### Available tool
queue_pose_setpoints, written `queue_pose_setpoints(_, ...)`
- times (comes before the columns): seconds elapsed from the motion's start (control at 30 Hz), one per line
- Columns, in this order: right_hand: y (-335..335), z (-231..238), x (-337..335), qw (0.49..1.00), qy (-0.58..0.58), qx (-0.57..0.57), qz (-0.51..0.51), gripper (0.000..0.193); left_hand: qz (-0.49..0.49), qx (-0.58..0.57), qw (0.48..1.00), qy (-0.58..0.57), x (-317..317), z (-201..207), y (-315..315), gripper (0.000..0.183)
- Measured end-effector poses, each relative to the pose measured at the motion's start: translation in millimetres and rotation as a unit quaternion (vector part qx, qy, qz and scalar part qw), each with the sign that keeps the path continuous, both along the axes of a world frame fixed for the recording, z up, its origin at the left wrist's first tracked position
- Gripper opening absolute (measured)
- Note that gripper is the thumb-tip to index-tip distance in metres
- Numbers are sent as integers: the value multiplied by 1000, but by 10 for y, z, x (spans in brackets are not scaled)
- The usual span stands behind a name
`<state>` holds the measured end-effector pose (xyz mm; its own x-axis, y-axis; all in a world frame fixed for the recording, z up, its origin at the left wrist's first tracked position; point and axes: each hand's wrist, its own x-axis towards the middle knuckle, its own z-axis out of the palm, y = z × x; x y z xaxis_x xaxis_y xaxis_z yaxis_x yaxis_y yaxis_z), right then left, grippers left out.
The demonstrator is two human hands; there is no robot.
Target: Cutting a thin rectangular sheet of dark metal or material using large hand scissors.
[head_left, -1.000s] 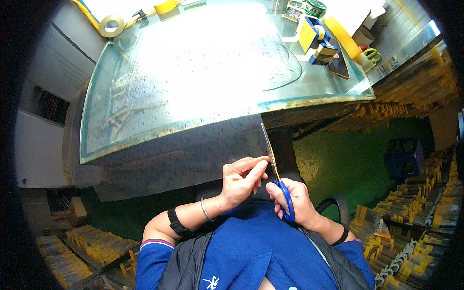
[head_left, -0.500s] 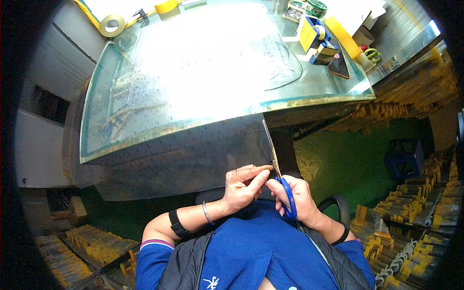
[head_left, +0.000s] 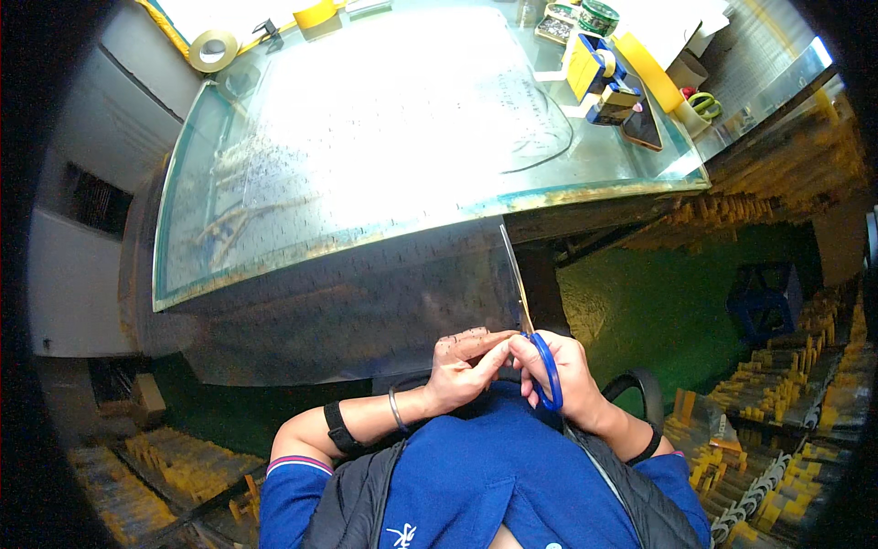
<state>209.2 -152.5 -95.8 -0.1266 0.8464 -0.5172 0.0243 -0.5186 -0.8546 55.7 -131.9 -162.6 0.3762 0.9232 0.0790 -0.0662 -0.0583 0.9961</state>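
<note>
My right hand is closed round the blue handles of a pair of scissors. The long metal blades point away from me, toward the table edge, and look nearly closed together. A clear plastic film with rows of small dark marks drapes over the front of the table toward my body. At its near right corner, my left hand pinches the film between thumb and fingers, right beside the scissors. The blades lie along the film's right edge. Whether they touch it is hard to see.
Atop the glass-covered, brightly lit table stand a blue tape dispenser, a phone and a tape roll. Green-handled scissors sit at the right. A blue stool and racks of yellow-tipped pieces stand on the right.
My left hand has shifted slightly toward me and closer to the scissors. The hanging film has come a little nearer with it. The scissors have tipped slightly to the right.
</note>
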Motion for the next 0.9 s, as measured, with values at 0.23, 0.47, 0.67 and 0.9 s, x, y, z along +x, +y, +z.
queue_pose_setpoints(0.23, 31, -1, -7, 1000, 9, 7, -12, 38, -7, 37, 999, 19, -13, -42, -18, 17)
queue_pose_setpoints(0.47, 43, 55, 9, 1000, 11, -20, -13, 38, -26, -24, 999, 32, -14, 33, -36, 18)
queue_pose_setpoints(0.67, 111, 76, 20, 999, 34, -5, -11, 39, -8, 100, 995, -6, 26, -96, -48, 16)
queue_pose_setpoints(0.9, 136, 112, 19, 997, 64, -25, -30, 40, -35, 49, 998, 28, -1, -111, -98, 19)
